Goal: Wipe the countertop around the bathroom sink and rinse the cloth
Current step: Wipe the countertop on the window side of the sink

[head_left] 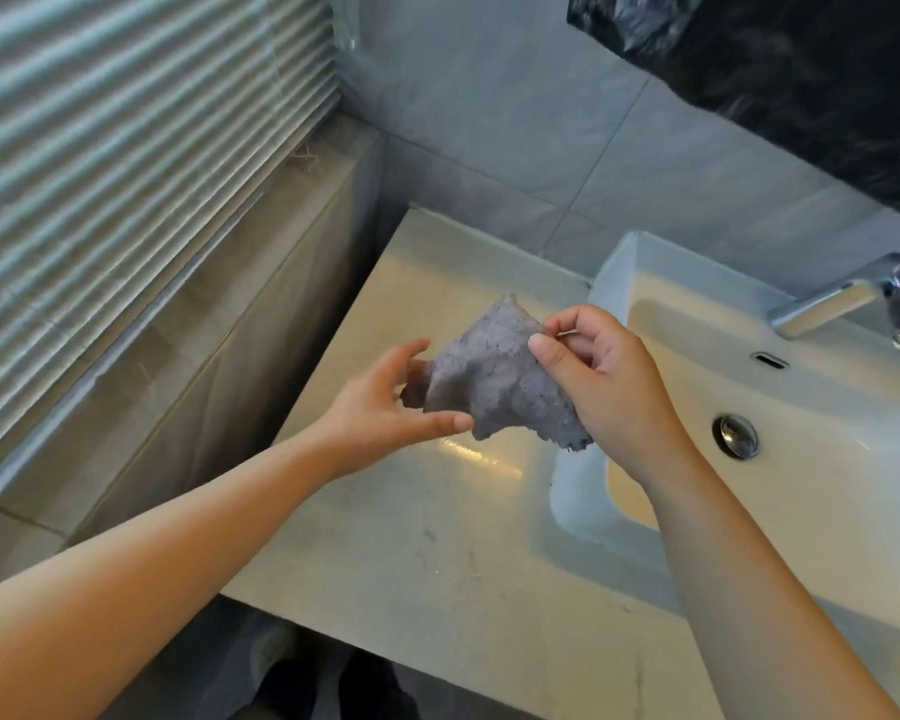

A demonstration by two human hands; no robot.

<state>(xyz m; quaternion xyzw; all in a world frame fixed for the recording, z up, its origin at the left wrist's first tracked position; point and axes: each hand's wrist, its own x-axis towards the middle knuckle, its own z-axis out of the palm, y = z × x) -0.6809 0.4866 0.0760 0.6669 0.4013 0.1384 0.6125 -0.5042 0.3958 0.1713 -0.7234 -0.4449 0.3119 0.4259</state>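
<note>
You hold the grey cloth [494, 381] up in the air between your two hands, above the pale countertop [437, 563] and just left of the white sink [801, 511]. Your right hand [609, 387] pinches the cloth's upper right edge between thumb and curled fingers [567, 324], and the fabric hangs down in front of your palm to a ragged lower corner. Your left hand [380, 413] reaches in from the left with its fingers spread fairly wide; the thumb lies against the cloth's lower edge, and the fingertips sit at the left corner, though you cannot tell from this angle whether they actually grip it or only touch it. The cloth is clear of the countertop, which shows faint dark smudges and specks on the near part and a bright glare patch right below the cloth. In the sink, the round metal drain plug [735, 435] sits to the right of your right wrist, with the overflow slot [768, 360] beyond it. The chrome tap [832, 304] reaches over the basin from the far right. A window blind [126, 174] fills the left, above a tiled ledge [204, 330].
</note>
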